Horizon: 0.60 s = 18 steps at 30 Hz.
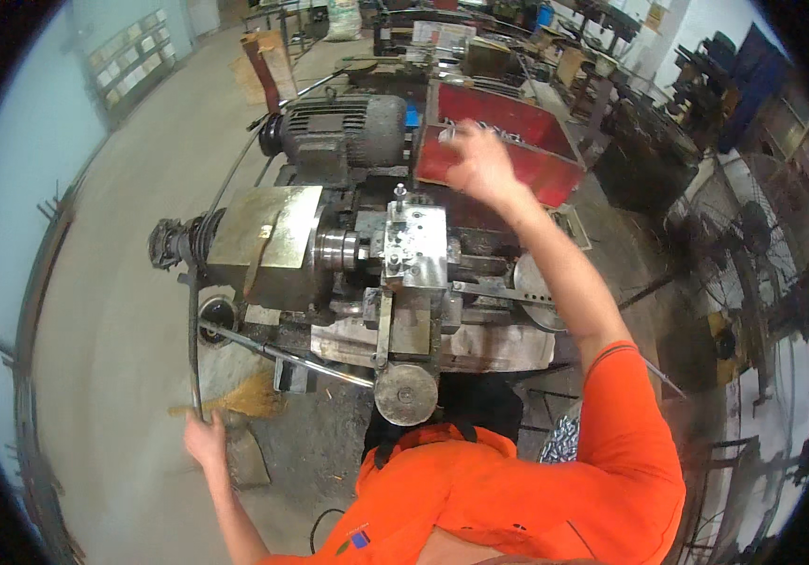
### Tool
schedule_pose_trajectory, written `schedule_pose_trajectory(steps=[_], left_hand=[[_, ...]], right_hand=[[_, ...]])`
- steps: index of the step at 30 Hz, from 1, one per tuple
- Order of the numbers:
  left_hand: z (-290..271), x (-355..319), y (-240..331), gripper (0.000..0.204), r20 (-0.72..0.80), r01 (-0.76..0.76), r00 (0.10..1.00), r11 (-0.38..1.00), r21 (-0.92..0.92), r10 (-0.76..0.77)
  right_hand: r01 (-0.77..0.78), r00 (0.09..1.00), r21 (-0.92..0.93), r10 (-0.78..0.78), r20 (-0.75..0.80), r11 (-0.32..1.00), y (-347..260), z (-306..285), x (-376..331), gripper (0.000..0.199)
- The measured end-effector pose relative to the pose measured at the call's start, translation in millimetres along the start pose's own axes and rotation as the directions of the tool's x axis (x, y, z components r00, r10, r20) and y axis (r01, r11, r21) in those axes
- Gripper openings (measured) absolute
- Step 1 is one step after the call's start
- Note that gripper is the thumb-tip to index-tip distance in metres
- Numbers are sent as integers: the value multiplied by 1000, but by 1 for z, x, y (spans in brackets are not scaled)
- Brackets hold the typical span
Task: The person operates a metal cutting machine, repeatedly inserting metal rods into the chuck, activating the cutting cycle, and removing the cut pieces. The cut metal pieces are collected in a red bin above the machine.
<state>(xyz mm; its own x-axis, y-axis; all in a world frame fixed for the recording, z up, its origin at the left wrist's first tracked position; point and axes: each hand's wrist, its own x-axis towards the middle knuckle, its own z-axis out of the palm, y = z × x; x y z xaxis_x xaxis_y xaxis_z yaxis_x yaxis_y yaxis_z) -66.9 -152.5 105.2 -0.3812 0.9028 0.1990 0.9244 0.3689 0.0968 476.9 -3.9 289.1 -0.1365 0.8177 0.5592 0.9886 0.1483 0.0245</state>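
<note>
My left hand [205,439] is closed around the lower end of a long dark lever [193,353] at the left side of a small lathe. My right hand [481,162] reaches out over the near wall of a red metal bin [503,160], which has small shiny metal parts [491,130] in it. Its fingers are drawn together around what looks like a small silvery metal piece [448,135], slightly blurred. Between my arms are the lathe's chuck [336,250], the bright tool post block [420,247] and a round disc [405,394] nearest my body.
An electric motor [346,130] sits behind the lathe, left of the bin. A shiny bar [301,363] slants across the front left, and a perforated arm [498,293] sticks out rightward. By my right side are piled metal parts [561,440]. A fan-like wire guard [752,207] stands farther right.
</note>
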Motion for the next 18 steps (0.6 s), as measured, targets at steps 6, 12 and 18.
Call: schedule_pose_trajectory(steps=[6, 12, 18], left_hand=[[-47, 13, 97, 37, -78, -523, 851, 829, -198, 519], [-5, 1, 194, 31, 5, -786, 518, 478, -393, 855], [70, 4, 210, 23, 295, -447, 618, 634, -631, 729]], right_hand=[[-7, 980, 280, 62, -190, 960, 33, -53, -33, 45], [-261, 964, 362, 263, 46, 895, 66, -76, -174, 37], [-831, 526, 57, 748, 404, 554, 125, -94, -406, 31]])
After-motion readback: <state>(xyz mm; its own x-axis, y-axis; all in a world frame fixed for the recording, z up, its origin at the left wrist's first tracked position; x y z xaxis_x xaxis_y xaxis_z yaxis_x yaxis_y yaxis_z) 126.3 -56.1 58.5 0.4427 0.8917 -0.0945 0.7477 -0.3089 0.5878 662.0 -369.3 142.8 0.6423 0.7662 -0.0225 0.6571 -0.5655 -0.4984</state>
